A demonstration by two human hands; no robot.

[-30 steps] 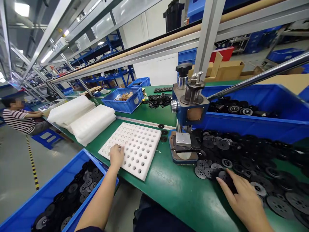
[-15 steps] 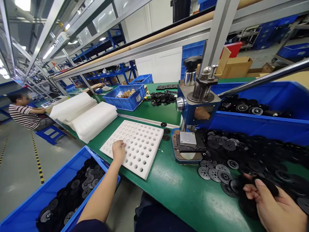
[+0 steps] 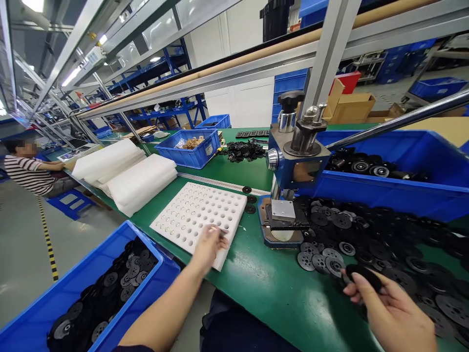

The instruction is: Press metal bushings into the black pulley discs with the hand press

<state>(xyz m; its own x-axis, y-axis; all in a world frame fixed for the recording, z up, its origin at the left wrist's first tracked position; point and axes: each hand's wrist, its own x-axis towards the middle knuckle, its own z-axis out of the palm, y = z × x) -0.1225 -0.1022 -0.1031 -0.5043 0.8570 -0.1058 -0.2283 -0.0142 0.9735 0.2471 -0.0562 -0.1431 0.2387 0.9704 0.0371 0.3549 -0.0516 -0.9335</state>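
Observation:
My left hand (image 3: 208, 248) is over the near right part of a white foam tray (image 3: 238, 215) with rows of round holes. Its fingers are pinched round a small shiny part, blurred and mostly hidden. Small shiny round parts sit in the holes on the tray's left side, while the right-hand holes look dark. My right hand (image 3: 392, 305) grips a black disc (image 3: 364, 277) between thumb and fingers, above the near edge of a spread of black discs (image 3: 314, 262). Between the hands stands a blue lever press (image 3: 300, 166), a silver block (image 3: 283, 210) on its base.
Blue bins of black parts stand at lower left (image 3: 141, 305) and behind the discs (image 3: 395, 188). White foam sheets (image 3: 142, 183) lie left of the tray. A small blue bin (image 3: 188, 156) holds brass-coloured pieces. The press's long lever (image 3: 395, 120) reaches right. A person (image 3: 29, 168) sits far left.
My left hand has moved right and nearer across the tray, from the filled holes toward the near right part. My right hand has drawn left with the black disc, lifting off the pile.

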